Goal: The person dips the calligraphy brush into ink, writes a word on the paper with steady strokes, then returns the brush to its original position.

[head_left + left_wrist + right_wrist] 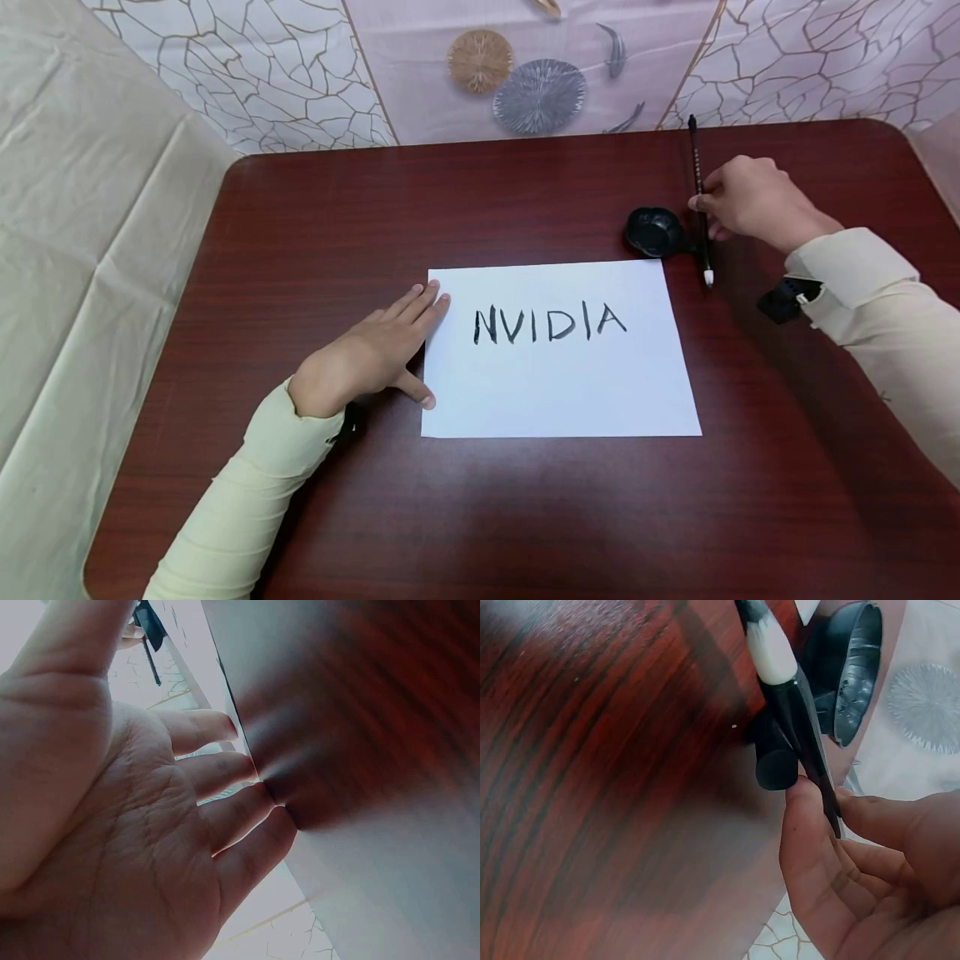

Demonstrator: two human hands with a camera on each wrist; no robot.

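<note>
My right hand (761, 200) pinches a black-handled ink brush (697, 167) by its shaft, toward the table's far right. The brush's white bristles with a dark inked tip (772, 652) point toward the near side. Just left of it is a small round black ink dish (655, 232), and the brush overlaps the dish's stubby handle (776, 765) in the right wrist view. My left hand (367, 354) has its fingers spread, with fingertips and thumb on the left edge of a white sheet of paper (558, 387). "NVIDIA" is lettered on the sheet in black.
All this lies on a dark red-brown wooden table (525, 508) with rounded corners. A patterned cloth (420, 75) hangs behind the far edge, and a pale creased cloth (67, 250) covers the left side. The dish sits close to the paper's top right corner.
</note>
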